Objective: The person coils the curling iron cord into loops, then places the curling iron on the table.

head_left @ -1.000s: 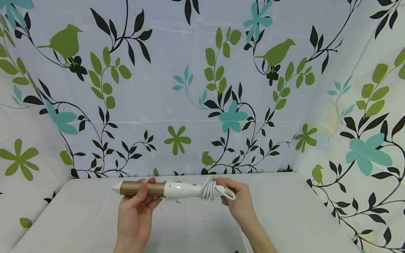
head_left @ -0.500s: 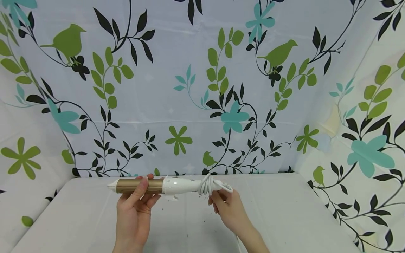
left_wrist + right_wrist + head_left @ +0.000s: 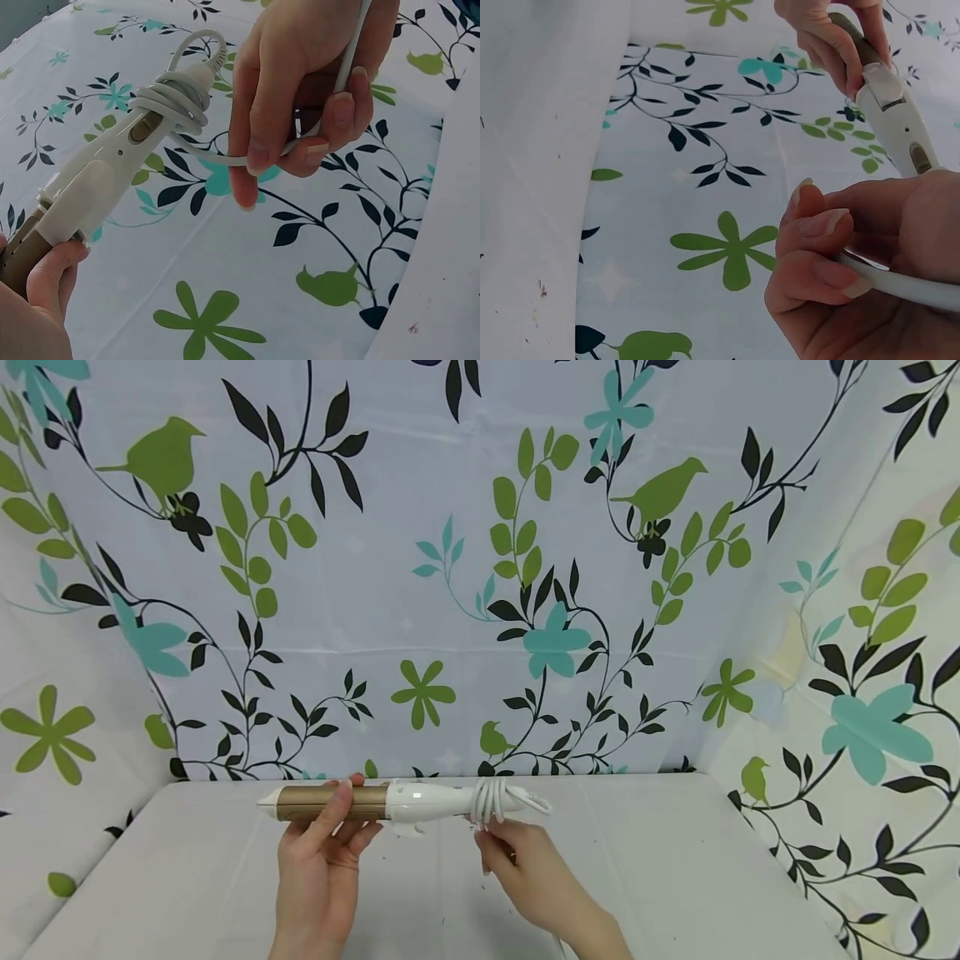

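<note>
A white and gold curling iron [image 3: 423, 802] lies level across the head view, above the white table. My left hand [image 3: 318, 868] grips its gold barrel [image 3: 300, 802], thumb in front and fingers behind. White cord [image 3: 491, 800] is wound in several loops round the handle's right end. Just under those loops, my right hand [image 3: 536, 872] pinches the cord. In the left wrist view, a length of cord runs from the coil [image 3: 176, 105] into the curled fingers [image 3: 259, 142] of the right hand and out upward. A small gold button [image 3: 920, 157] shows on the handle in the right wrist view.
The white table [image 3: 675, 877] spreads below both hands and bears small dark specks. Behind it hangs a white cloth [image 3: 360, 577] printed with green birds, leaves and turquoise flowers. Similar patterned cloth [image 3: 847, 635] closes off the right side.
My right hand has moved from the cord end at the handle's tip to below the loops, leftward and down. The iron has shifted slightly left; my left hand keeps its grip.
</note>
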Demonstrator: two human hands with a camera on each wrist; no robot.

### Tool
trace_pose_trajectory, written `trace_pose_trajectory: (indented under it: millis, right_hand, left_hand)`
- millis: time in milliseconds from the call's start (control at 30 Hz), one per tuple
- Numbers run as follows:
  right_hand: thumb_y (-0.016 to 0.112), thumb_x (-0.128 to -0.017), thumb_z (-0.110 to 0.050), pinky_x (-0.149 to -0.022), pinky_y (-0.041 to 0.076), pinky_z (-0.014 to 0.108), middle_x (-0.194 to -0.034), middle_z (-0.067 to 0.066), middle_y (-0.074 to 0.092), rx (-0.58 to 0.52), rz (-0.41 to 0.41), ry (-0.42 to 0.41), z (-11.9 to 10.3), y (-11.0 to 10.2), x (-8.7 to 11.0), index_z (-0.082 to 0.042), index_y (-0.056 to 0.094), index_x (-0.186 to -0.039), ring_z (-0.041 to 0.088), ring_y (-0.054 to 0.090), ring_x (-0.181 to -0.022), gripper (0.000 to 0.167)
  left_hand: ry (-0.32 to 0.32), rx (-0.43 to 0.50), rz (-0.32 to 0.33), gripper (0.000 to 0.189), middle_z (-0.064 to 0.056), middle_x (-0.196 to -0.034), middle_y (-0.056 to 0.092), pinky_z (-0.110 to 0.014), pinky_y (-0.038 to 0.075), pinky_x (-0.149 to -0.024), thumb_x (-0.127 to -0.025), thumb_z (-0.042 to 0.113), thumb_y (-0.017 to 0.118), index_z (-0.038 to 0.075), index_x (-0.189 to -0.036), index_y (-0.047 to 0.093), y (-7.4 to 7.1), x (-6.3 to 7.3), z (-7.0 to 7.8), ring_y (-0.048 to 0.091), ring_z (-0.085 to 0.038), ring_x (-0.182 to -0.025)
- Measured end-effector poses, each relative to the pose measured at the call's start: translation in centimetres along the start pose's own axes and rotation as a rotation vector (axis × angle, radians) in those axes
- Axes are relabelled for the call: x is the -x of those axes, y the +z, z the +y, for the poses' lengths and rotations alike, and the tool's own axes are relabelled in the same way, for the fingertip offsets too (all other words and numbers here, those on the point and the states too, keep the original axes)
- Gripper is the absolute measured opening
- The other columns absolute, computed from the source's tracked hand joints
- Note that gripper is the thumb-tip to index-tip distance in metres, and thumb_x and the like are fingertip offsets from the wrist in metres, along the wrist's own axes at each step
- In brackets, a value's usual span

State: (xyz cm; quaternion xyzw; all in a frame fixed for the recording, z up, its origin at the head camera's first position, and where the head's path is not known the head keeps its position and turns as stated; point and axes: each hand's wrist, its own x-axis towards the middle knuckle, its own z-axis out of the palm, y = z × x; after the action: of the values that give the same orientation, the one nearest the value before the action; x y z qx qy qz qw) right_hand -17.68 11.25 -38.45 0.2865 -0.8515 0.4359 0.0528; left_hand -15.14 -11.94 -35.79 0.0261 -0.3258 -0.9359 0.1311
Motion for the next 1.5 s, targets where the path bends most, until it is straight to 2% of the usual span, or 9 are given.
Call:
trace_pose_trajectory:
  millis: [200,333,533,667,900,1033,1200,1333,1500]
  right_hand:
    - [0.054,-0.103,-0.008,-0.047,0.039,0.013,-0.066,-0.013,0.051,0.043,-0.032,-0.057,-0.2,0.2,0.1,-0.005,0.066,-0.116,-0.005,0.041,-0.054,0.018]
    - [0.055,-0.1,-0.005,-0.048,0.039,0.012,-0.066,-0.014,0.048,0.116,-0.055,-0.101,-0.3,0.2,0.1,-0.002,0.063,-0.116,-0.006,0.04,-0.056,0.018]
    - [0.052,-0.1,-0.002,-0.055,0.044,0.013,-0.075,-0.011,0.047,0.123,-0.16,-0.105,-0.5,-0.1,0.4,0.005,0.048,-0.139,-0.003,0.041,-0.063,0.04]
    - [0.05,-0.104,-0.007,-0.057,0.045,0.012,-0.073,-0.013,0.046,0.133,-0.207,-0.103,-0.6,-0.1,0.4,0.005,0.043,-0.144,-0.004,0.043,-0.062,0.042]
    - [0.052,-0.106,-0.018,-0.058,0.044,0.01,-0.074,-0.01,0.055,0.183,-0.227,-0.124,-0.8,0.1,0.3,-0.001,0.056,-0.13,-0.004,0.043,-0.062,0.03]
    - [0.052,-0.105,-0.017,-0.061,0.047,0.01,-0.097,-0.001,0.068,0.189,-0.241,-0.133,-1.2,0.2,0.6,-0.002,0.054,-0.131,-0.003,0.048,-0.068,0.029]
    - [0.053,-0.102,-0.008,-0.06,0.044,0.01,-0.077,-0.011,0.051,0.205,-0.254,-0.172,-1.7,0.2,0.9,-0.012,0.054,-0.11,-0.003,0.045,-0.066,0.009]
    - [0.054,-0.101,-0.005,-0.061,0.041,0.008,-0.073,-0.01,0.039,0.23,-0.233,-0.229,-1.9,0.3,1.1,-0.016,0.048,-0.093,-0.001,0.042,-0.067,0.015]
    - [0.059,-0.101,-0.009,-0.068,0.047,0.006,-0.091,-0.01,0.059,0.282,-0.288,-0.184,-2.4,0.0,1.1,-0.016,0.059,-0.107,-0.003,0.05,-0.074,0.009]
  left_hand:
    - [-0.007,0.01,0.024,0.015,-0.008,-0.109,0.066,-0.034,0.061,-0.082,-0.101,0.005,0.057,0.006,-0.111,0.046,-0.1,-0.1,0.1,0.072,-0.022,-0.099]
    - [-0.011,0.013,0.034,0.015,-0.008,-0.108,0.066,-0.033,0.062,-0.08,-0.101,0.006,0.058,0.006,-0.111,0.046,0.0,-0.1,0.1,0.073,-0.021,-0.096]
    - [-0.018,0.016,0.066,0.018,-0.008,-0.109,0.065,-0.033,0.062,-0.08,-0.1,0.006,0.059,0.007,-0.112,0.046,0.0,-0.1,0.0,0.073,-0.022,-0.098]
    - [-0.022,0.013,0.08,0.02,-0.007,-0.111,0.065,-0.034,0.061,-0.081,-0.1,0.007,0.06,0.007,-0.113,0.045,0.0,-0.2,0.1,0.072,-0.023,-0.1]
    - [-0.012,0.03,0.085,0.02,-0.008,-0.111,0.064,-0.033,0.062,-0.08,-0.1,0.006,0.06,0.006,-0.113,0.044,0.0,-0.2,0.2,0.073,-0.022,-0.098]
    - [-0.006,0.037,0.083,0.019,-0.008,-0.112,0.062,-0.034,0.062,-0.08,-0.1,0.005,0.059,0.006,-0.112,0.046,0.1,-0.2,0.3,0.073,-0.023,-0.097]
    - [0.005,0.036,0.098,0.017,-0.009,-0.113,0.061,-0.034,0.062,-0.079,-0.099,0.003,0.06,0.006,-0.11,0.048,0.1,-0.2,0.4,0.073,-0.024,-0.096]
    - [0.021,0.039,0.114,0.016,-0.01,-0.111,0.062,-0.034,0.063,-0.076,-0.097,0.001,0.061,0.005,-0.108,0.05,0.1,-0.3,0.5,0.074,-0.024,-0.093]
    - [0.032,0.044,0.141,0.021,-0.011,-0.109,0.064,-0.035,0.063,-0.075,-0.096,-0.001,0.063,0.004,-0.108,0.047,0.1,-0.4,0.6,0.075,-0.023,-0.089]
